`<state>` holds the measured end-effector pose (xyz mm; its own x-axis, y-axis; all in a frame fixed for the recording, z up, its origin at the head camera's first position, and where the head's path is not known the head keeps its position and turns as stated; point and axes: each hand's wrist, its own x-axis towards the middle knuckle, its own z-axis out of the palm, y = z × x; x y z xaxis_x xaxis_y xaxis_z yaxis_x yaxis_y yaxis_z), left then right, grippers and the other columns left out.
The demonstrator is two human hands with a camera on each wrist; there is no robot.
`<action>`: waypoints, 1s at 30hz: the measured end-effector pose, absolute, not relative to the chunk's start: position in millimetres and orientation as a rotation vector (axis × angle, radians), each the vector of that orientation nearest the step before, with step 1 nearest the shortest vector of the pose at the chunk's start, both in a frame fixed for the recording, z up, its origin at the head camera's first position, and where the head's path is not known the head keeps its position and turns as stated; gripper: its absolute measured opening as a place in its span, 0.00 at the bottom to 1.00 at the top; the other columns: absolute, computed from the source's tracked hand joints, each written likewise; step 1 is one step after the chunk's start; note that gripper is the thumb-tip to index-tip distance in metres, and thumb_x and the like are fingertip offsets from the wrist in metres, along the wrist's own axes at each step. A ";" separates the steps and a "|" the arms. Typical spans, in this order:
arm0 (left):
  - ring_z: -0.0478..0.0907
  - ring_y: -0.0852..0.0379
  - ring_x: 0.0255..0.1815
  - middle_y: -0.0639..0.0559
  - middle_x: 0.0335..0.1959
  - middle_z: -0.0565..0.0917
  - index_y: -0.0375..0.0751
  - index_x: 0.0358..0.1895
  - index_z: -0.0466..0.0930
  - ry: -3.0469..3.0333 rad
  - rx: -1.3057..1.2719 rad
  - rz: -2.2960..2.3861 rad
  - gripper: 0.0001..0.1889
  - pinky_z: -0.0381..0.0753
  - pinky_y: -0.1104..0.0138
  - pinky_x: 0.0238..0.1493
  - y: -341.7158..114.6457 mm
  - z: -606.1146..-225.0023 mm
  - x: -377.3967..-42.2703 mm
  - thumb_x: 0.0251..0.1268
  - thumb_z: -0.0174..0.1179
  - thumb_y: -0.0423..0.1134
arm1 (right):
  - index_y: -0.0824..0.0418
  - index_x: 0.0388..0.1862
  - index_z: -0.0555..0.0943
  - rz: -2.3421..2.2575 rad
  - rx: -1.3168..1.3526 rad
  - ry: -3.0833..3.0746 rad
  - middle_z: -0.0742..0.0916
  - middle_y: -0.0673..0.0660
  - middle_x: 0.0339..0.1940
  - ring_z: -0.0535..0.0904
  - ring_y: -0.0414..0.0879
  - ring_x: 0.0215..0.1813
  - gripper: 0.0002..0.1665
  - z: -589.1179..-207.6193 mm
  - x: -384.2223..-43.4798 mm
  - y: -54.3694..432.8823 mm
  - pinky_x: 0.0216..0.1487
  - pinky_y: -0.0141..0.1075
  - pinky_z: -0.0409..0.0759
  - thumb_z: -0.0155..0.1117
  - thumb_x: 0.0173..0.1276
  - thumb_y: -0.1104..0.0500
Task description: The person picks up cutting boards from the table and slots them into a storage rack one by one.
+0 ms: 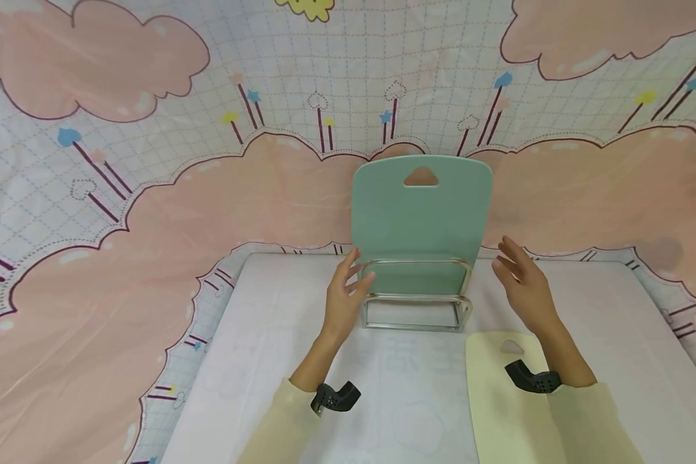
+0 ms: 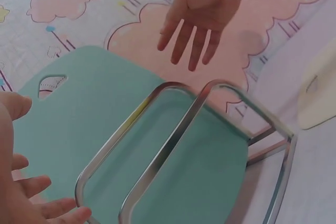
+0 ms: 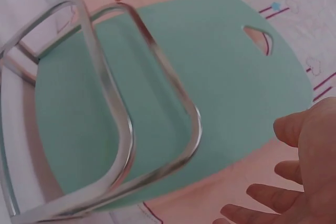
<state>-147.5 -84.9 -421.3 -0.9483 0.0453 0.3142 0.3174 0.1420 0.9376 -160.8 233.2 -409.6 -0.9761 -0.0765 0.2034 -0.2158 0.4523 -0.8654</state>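
A green cutting board (image 1: 420, 222) with a cut-out handle stands upright, leaning back slightly, in a silver metal rack (image 1: 414, 298). My left hand (image 1: 342, 306) is at the rack's left side, its fingers spread. Its fingertips look close to the rack's bar in the left wrist view; I cannot tell whether they touch. To the right of the board, my right hand (image 1: 526, 290) hovers apart from it with relaxed fingers and holds nothing. A cream cutting board (image 1: 499, 406) lies flat on the table, partly hidden under the right forearm.
The rack stands on a white table (image 1: 267, 335). Behind the table and along its sides hangs a cloth (image 1: 238, 193) printed with pink clouds. A black band (image 1: 338, 396) circles the left wrist, and another black band (image 1: 532, 379) the right.
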 end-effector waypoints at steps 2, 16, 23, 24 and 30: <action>0.61 0.40 0.68 0.40 0.71 0.60 0.35 0.74 0.52 -2.198 -0.379 -1.934 0.33 0.66 0.49 0.62 -82.1 -422.2 -143.0 0.71 0.55 0.39 | 0.53 0.78 0.52 1.538 0.252 -2.571 0.64 0.61 0.74 0.64 0.62 0.69 0.34 -413.6 -153.8 237.7 0.62 0.45 0.70 0.48 0.77 0.51; 0.62 0.36 0.67 0.35 0.70 0.61 0.23 0.71 0.51 -2.118 -0.400 -2.226 0.30 0.67 0.56 0.63 -51.6 -414.8 -91.2 0.71 0.51 0.31 | 0.58 0.75 0.59 1.384 0.198 -2.639 0.70 0.64 0.69 0.69 0.36 0.65 0.31 -452.3 -102.1 265.1 0.48 0.11 0.62 0.50 0.77 0.53; 0.63 0.38 0.67 0.34 0.69 0.63 0.24 0.70 0.54 -2.113 -0.409 -2.303 0.29 0.68 0.67 0.61 -31.7 -441.0 -78.1 0.70 0.52 0.30 | 0.60 0.75 0.58 1.345 0.144 -2.692 0.70 0.66 0.68 0.61 0.17 0.57 0.32 -470.0 -81.4 275.6 0.46 0.10 0.61 0.50 0.77 0.52; 0.64 0.39 0.66 0.34 0.69 0.63 0.25 0.70 0.55 -2.117 -0.399 -2.311 0.29 0.68 0.66 0.61 -28.9 -448.4 -77.4 0.70 0.52 0.31 | 0.60 0.75 0.58 1.347 0.130 -2.699 0.70 0.66 0.68 0.61 0.17 0.57 0.32 -472.1 -78.6 276.9 0.46 0.10 0.61 0.49 0.77 0.51; 0.64 0.40 0.67 0.39 0.68 0.66 0.28 0.70 0.58 -2.168 -0.398 -2.372 0.28 0.65 0.55 0.65 -4.4 -500.4 -73.6 0.72 0.52 0.37 | 0.57 0.77 0.54 1.372 -0.013 -2.780 0.68 0.67 0.69 0.62 0.19 0.56 0.34 -486.8 -60.7 289.6 0.43 0.12 0.63 0.46 0.77 0.47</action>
